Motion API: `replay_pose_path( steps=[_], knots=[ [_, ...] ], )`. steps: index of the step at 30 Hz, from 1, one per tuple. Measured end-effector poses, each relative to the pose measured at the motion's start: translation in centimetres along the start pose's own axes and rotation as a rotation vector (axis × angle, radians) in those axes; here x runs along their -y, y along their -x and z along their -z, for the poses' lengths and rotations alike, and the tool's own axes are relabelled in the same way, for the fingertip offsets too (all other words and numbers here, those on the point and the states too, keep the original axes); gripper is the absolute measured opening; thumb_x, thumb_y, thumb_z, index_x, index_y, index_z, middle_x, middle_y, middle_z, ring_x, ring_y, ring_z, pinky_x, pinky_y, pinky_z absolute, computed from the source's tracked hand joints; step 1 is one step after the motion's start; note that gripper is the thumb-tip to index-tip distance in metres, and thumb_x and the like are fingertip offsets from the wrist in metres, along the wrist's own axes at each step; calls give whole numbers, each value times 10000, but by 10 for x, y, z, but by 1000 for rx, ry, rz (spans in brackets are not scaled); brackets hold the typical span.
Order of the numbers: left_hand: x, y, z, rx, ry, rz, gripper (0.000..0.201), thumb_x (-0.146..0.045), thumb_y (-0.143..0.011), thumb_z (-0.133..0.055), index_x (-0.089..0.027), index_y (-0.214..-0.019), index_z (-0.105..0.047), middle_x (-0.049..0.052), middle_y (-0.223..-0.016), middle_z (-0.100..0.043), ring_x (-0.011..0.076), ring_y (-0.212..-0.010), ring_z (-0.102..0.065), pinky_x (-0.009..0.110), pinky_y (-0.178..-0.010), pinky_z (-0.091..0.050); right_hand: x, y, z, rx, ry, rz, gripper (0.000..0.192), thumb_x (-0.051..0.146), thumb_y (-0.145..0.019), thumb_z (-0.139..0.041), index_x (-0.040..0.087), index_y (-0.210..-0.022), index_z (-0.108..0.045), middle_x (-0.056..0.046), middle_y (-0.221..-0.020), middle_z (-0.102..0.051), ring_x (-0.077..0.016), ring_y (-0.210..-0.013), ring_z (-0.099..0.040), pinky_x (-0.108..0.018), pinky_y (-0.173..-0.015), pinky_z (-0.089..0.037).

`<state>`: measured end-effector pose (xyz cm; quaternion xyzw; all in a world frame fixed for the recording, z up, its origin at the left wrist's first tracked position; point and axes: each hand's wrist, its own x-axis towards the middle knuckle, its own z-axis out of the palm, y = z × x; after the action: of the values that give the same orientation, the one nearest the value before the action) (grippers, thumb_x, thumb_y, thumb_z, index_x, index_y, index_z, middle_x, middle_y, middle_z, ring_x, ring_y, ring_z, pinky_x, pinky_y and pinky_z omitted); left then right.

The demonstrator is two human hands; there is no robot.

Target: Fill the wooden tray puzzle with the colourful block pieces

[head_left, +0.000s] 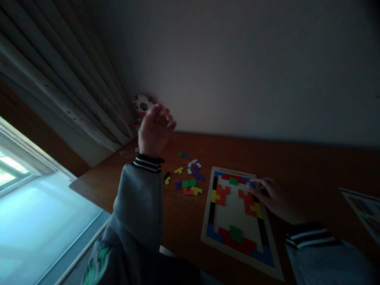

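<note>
My left hand [156, 130] is raised above the far left of the table. Its fingers are loosely curled and a little apart, with nothing visible in them. My right hand [271, 194] reaches over the right edge of a wooden puzzle board [204, 233]. Its thumb and forefinger close on a blue puzzle piece [251, 183] at the board's top right corner. Coloured pieces line the board's border, among them a green piece [236, 234] and a red-orange piece [247, 200]. The board's middle is bare wood.
Loose puzzle pieces, such as a yellow one [196, 190], lie left of the board on the brown table [178, 221]. A cow-like figure [142, 105] stands behind my left hand. A printed sheet [362, 209] lies far right. Curtain and window are at left.
</note>
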<state>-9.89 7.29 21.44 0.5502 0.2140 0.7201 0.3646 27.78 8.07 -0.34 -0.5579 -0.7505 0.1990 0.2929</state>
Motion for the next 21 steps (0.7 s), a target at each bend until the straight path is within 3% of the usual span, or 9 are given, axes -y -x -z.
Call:
replay_pose_path(
  steps=[2,4,5,7,9,11,12,16,21],
  knots=[
    [-24,1,3,-74,-29,-67,291,-359,-1001,-307,-237,-1037,-568,-30,-1026,-629,93,-889,-601,249,-817,-480,1,1,1,8,-1,-3,551,702,-829,-462,238,-1042,-670,-110,-1046,-630,-282,-991,-616,-463,-908,-502],
    [-33,6,18,-157,-224,-85,344,-404,-1003,-252,-233,-1070,-544,-11,-1038,-622,109,-915,-590,260,-812,-477,1,1,1,2,6,4,535,696,-831,-466,243,-1031,-669,-108,-1047,-631,-284,-996,-616,-461,-911,-502],
    [-33,11,29,-128,-368,-32,366,-424,-998,-241,-229,-1055,-545,4,-1008,-627,124,-902,-593,276,-796,-480,1,1,1,-4,9,7,531,697,-830,-468,246,-1027,-668,-106,-1041,-633,-284,-992,-618,-459,-903,-507],
    [-24,25,55,68,-714,133,396,-506,-974,-298,-217,-970,-568,18,-899,-643,144,-807,-601,283,-708,-485,1,1,0,-12,12,9,532,702,-825,-473,250,-1028,-667,-103,-1021,-633,-282,-968,-623,-451,-877,-519],
    [-12,45,83,226,-845,274,333,-491,-827,-606,-160,-802,-628,28,-728,-648,157,-676,-587,278,-621,-472,1,1,0,-14,8,7,535,705,-822,-477,251,-1030,-669,-100,-1007,-630,-278,-954,-624,-446,-868,-523],
    [-3,70,106,616,-1174,458,277,-447,-793,-629,-173,-790,-667,5,-690,-659,134,-618,-580,242,-583,-455,3,2,0,-11,1,2,535,704,-822,-479,251,-1028,-674,-98,-1010,-625,-275,-956,-624,-445,-875,-522],
    [0,83,114,736,-1264,483,237,-407,-799,-618,-186,-855,-682,7,-748,-678,136,-650,-602,239,-605,-468,4,2,1,-9,-5,-1,537,703,-824,-475,249,-1028,-677,-100,-1017,-622,-273,-958,-625,-444,-878,-522],
    [6,124,126,918,-1348,420,327,-221,-725,-631,-213,-1051,-647,38,-987,-676,180,-867,-644,277,-784,-513,6,2,1,-6,-14,-5,573,720,-819,-460,232,-1020,-684,-112,-1024,-615,-272,-945,-633,-448,-879,-521],
    [18,143,114,911,-1405,298,347,-139,-755,-590,-244,-1081,-644,57,-1038,-643,190,-913,-628,292,-830,-513,3,1,1,-5,-13,-13,563,727,-808,-478,251,-1033,-679,-99,-1017,-629,-275,-947,-637,-445,-864,-532]
  ],
)
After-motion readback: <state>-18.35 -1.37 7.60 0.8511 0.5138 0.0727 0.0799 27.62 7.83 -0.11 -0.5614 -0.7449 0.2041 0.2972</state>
